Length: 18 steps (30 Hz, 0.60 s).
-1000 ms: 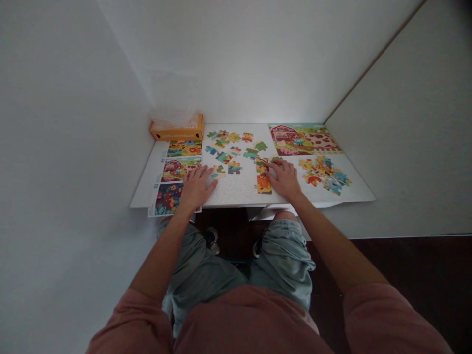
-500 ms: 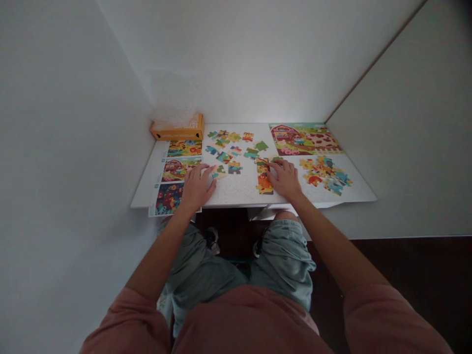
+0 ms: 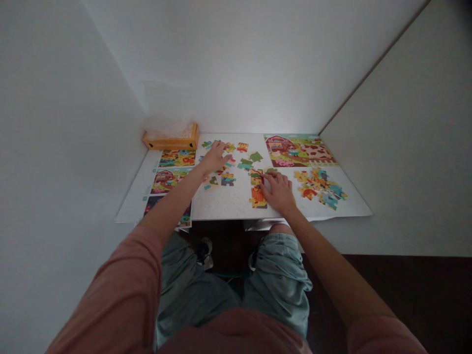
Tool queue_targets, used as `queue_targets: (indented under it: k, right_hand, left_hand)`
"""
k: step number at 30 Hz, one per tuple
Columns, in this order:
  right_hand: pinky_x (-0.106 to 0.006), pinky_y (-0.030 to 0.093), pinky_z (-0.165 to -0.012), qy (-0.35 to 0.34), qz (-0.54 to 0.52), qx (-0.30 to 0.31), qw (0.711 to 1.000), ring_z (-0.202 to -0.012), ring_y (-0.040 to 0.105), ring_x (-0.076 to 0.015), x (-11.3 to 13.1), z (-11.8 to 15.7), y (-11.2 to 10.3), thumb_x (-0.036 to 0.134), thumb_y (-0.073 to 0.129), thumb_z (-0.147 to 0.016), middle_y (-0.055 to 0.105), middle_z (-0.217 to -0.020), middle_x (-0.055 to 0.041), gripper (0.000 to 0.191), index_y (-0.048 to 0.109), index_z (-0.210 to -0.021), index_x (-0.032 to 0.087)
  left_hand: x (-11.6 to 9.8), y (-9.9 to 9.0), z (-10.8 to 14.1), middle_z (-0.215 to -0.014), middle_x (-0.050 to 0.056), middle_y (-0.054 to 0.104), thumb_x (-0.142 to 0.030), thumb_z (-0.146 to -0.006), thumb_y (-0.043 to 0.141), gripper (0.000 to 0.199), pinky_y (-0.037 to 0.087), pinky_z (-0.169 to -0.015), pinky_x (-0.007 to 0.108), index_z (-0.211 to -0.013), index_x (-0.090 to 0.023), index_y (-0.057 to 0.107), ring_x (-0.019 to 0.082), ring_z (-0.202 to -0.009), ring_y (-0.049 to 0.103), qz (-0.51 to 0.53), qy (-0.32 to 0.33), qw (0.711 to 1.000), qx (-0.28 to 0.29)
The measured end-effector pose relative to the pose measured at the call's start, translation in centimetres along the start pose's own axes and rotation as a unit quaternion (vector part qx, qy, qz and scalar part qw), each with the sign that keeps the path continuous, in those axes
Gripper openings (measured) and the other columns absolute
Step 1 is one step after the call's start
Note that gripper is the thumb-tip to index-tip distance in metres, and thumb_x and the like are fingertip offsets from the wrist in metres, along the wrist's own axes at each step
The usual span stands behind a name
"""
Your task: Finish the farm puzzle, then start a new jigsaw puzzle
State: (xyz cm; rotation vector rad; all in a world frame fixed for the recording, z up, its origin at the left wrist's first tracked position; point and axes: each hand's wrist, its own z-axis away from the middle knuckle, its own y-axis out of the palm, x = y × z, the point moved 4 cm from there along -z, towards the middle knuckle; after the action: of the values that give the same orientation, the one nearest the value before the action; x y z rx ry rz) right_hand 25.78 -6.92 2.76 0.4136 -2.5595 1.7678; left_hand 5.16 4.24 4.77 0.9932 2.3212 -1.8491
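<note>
My left hand (image 3: 214, 158) reaches over loose jigsaw pieces at the back of the white table, its fingers apart and pointing away from me. Part of that group is hidden beneath it. A joined strip of jigsaw pieces (image 3: 257, 191), with an orange lion on it, lies near the middle of the table. Against its right side rests my right hand (image 3: 280, 192), fingers spread, with index finger and thumb touching the strip. Green pieces (image 3: 255, 157) lie just behind the strip, and a grey-and-yellow piece (image 3: 227, 180) lies to its left.
An orange box (image 3: 173, 143) with clear plastic on top stands at the back left. Picture sheets (image 3: 170, 181) lie in front of it, partly under my left arm. A farm picture (image 3: 299, 150) is at the back right. A pile of pieces (image 3: 320, 187) lies before it.
My left hand has moved from the front left pieces and picture sheet to the back group of pieces. My right hand stays at the strip. The view has tilted slightly upward.
</note>
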Motion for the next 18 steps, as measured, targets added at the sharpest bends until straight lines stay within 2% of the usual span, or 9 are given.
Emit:
queue_targets:
  k: [3, 5, 8, 10, 13, 15, 18]
  right_hand:
    - [-0.039, 0.025, -0.079, 0.001, -0.005, 0.005, 1.0, -0.097, 0.031, -0.0238, -0.2, -0.2, 0.0, 0.038, 0.025, -0.076, 0.034, -0.111, -0.0013, 0.036, 0.032, -0.111, 0.032]
    - [-0.039, 0.024, -0.08, 0.002, -0.009, 0.009, 1.0, -0.098, 0.03, -0.024, -0.3, -0.3, 0.1, 0.038, 0.025, -0.076, 0.034, -0.112, -0.0016, 0.036, 0.032, -0.111, 0.031]
    - [-0.04, 0.024, -0.08, 0.006, -0.014, 0.016, 1.0, -0.099, 0.029, -0.0244, -0.5, -0.5, 0.3, 0.039, 0.025, -0.076, 0.032, -0.113, -0.0016, 0.038, 0.032, -0.112, 0.03]
    - [-0.04, 0.023, -0.08, 0.01, -0.016, 0.02, 1.0, -0.1, 0.029, -0.0245, -0.6, -0.6, 0.4, 0.039, 0.025, -0.076, 0.032, -0.113, -0.0012, 0.038, 0.032, -0.112, 0.03]
    - [-0.039, 0.023, -0.08, 0.014, -0.017, 0.02, 1.0, -0.099, 0.029, -0.0241, -0.7, -0.6, 0.4, 0.04, 0.025, -0.076, 0.032, -0.113, -0.0006, 0.038, 0.032, -0.112, 0.03]
    - [-0.039, 0.024, -0.08, 0.015, -0.018, 0.018, 1.0, -0.099, 0.029, -0.0237, -0.8, -0.6, 0.4, 0.04, 0.025, -0.076, 0.032, -0.113, -0.0005, 0.037, 0.032, -0.111, 0.031]
    - [-0.039, 0.024, -0.08, 0.017, -0.02, 0.015, 1.0, -0.098, 0.03, -0.0234, -0.8, -0.6, 0.3, 0.039, 0.025, -0.076, 0.033, -0.113, -0.0007, 0.036, 0.032, -0.111, 0.031]
  left_hand:
    - [1.4, 2.7, -5.1, -0.11, 0.01, 0.027, -0.032, -0.066, 0.047, 0.047, 0.03, -0.076, 0.028, -0.108, -0.016, 0.034, 0.016, -0.084, 0.043, -0.012, -0.004, 1.0, 0.027]
    - [1.7, 4.3, -7.4, -0.114, 0.01, 0.023, -0.032, -0.065, 0.048, 0.051, 0.029, -0.077, 0.027, -0.111, -0.016, 0.032, 0.016, -0.084, 0.042, -0.02, 0.018, 0.996, 0.087]
    - [1.6, 5.9, -9.8, -0.11, 0.008, 0.032, -0.032, -0.064, 0.048, 0.045, 0.027, -0.077, 0.025, -0.105, -0.015, 0.04, 0.017, -0.088, 0.04, -0.019, 0.045, 0.988, 0.148]
    - [1.5, 6.4, -10.8, -0.104, 0.007, 0.04, -0.032, -0.062, 0.049, 0.041, 0.027, -0.077, 0.024, -0.099, -0.015, 0.045, 0.017, -0.09, 0.039, -0.016, 0.053, 0.984, 0.17]
    - [1.8, 6.8, -11.5, -0.101, 0.008, 0.042, -0.035, -0.059, 0.053, 0.05, 0.029, -0.075, 0.025, -0.103, -0.014, 0.041, 0.017, -0.088, 0.04, -0.017, 0.044, 0.983, 0.177]
    - [2.0, 6.9, -11.4, -0.1, 0.01, 0.043, -0.038, -0.055, 0.055, 0.058, 0.031, -0.071, 0.026, -0.104, -0.012, 0.039, 0.018, -0.085, 0.042, -0.015, 0.028, 0.983, 0.18]
    - [2.0, 6.8, -10.8, -0.095, 0.01, 0.046, -0.038, -0.051, 0.059, 0.058, 0.033, -0.067, 0.026, -0.1, -0.011, 0.043, 0.018, -0.08, 0.044, 0.022, -0.012, 0.981, 0.193]
